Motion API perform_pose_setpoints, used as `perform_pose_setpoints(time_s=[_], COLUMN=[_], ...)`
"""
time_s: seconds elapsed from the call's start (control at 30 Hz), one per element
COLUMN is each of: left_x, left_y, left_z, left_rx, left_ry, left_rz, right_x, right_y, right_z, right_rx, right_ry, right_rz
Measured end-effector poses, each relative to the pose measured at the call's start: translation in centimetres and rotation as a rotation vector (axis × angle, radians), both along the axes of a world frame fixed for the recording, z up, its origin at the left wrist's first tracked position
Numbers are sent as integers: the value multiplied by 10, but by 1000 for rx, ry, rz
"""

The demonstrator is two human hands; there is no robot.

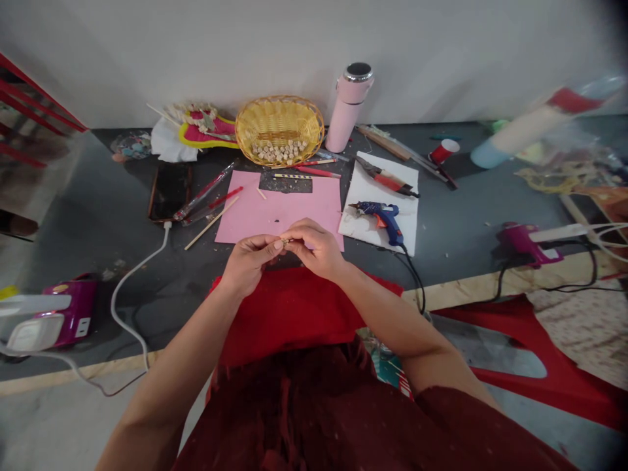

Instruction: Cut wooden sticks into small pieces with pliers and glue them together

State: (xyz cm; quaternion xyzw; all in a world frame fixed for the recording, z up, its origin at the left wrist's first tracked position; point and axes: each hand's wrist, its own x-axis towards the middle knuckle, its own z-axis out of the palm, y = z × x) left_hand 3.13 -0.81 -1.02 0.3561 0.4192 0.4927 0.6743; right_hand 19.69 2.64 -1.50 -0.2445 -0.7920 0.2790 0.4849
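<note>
My left hand point(252, 258) and my right hand point(316, 247) meet over the near edge of the pink sheet point(304, 212). Between their pinched fingertips is a small beige piece point(285, 241), mostly covered by the fingers. Both hands are closed on it. Behind the sheet stands a yellow wicker basket point(279, 121) with several small pale pieces point(282, 152) in it. To the right, a blue glue gun point(385, 219) and red-handled pliers point(385, 178) lie on a white board point(353, 222). A thin wooden stick point(210, 224) lies left of the sheet.
A pink flask point(347, 111) stands beside the basket. At the left are a phone point(170, 191) with a white cable point(118, 294) and a purple power block point(76, 311). Another purple block point(527, 243), a red spool point(443, 152) and a blurred bottle point(520, 131) are at the right.
</note>
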Motion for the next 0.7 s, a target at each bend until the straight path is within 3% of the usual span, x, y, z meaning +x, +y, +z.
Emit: perform_pose_setpoints(time_s=[0.33,0.7], left_x=[-1,-2], left_y=[0,0], left_z=[1,0], left_rx=[0,4], left_ry=[-28,24], left_rz=[-8,13], right_x=[2,2], right_y=[-1,0], right_z=[-2,0], right_rx=[7,24], right_ry=[-5,-76], right_rz=[-59,17])
